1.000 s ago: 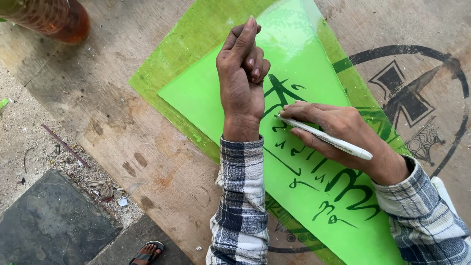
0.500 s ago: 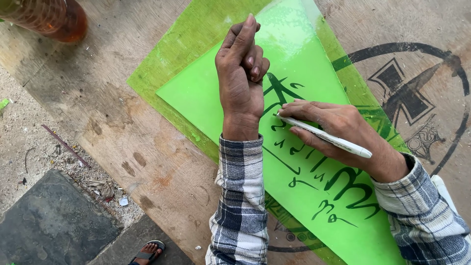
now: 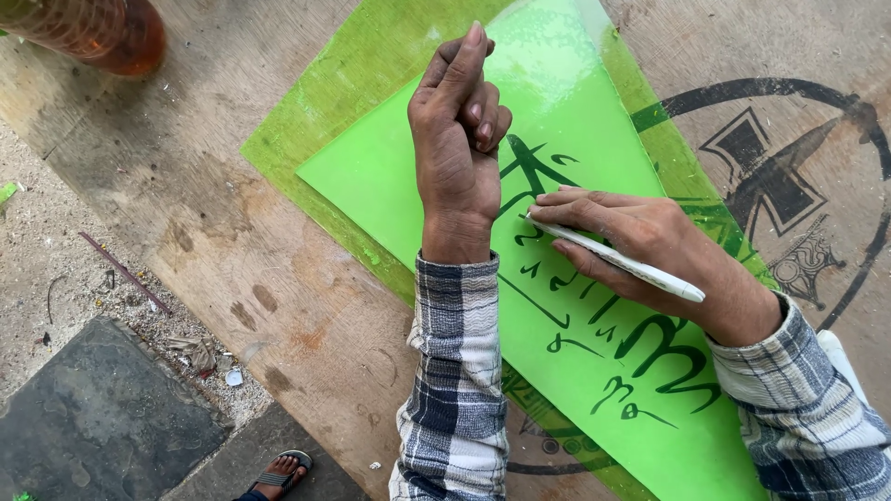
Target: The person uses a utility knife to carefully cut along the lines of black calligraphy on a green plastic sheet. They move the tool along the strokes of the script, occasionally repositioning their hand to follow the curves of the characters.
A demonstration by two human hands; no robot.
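A slim white pen-like tool (image 3: 617,263) lies clamped between the thumb and fingers of the right hand (image 3: 640,246), its tip resting on a bright green glossy sheet (image 3: 399,186) bearing dark green brush lettering (image 3: 664,348). The left hand (image 3: 457,139) rests on the same sheet just beside the tip, fingers curled together in a loose fist, holding nothing. The tool's tip is too small to make out. The sheet lies on a worn plywood board (image 3: 204,223) painted with a black circular emblem (image 3: 789,186), partly covered. An orange-brown plastic bottle (image 3: 93,32) is cut off top left.
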